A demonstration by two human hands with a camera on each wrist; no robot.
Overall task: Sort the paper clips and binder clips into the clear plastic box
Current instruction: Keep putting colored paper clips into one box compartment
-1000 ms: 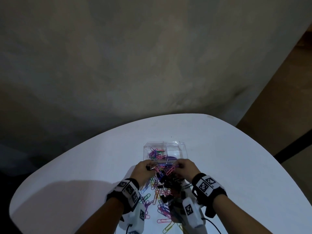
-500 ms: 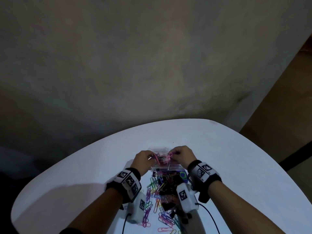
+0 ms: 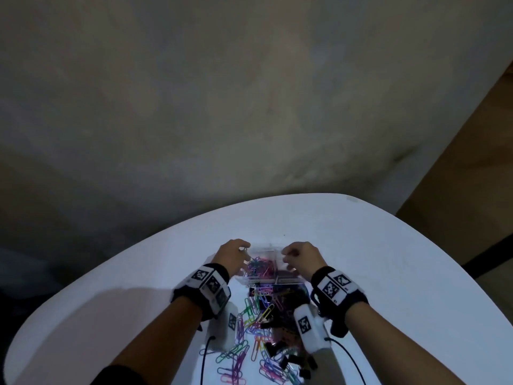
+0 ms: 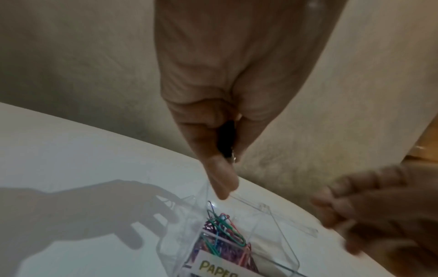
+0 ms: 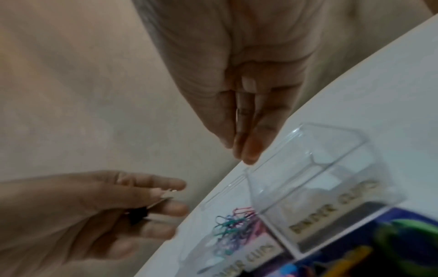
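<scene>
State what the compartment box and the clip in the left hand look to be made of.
Clear plastic box: glossy transparent hard plastic, seemingly; table shows through, edges glint. Binder clip in left hand: matte black body, probably painted metal, with shiny silver wire handle.

A white, smooth-topped table with a rounded edge [image 3: 388, 259] carries a clear plastic box with two compartments [image 3: 266, 279] near its middle. Loose multicoloured wire paper clips [image 3: 244, 354] and small black binder clips [image 3: 283, 357] lie scattered directly on the tabletop in a pile on the near side of the box, some touching or overlapping one another
</scene>
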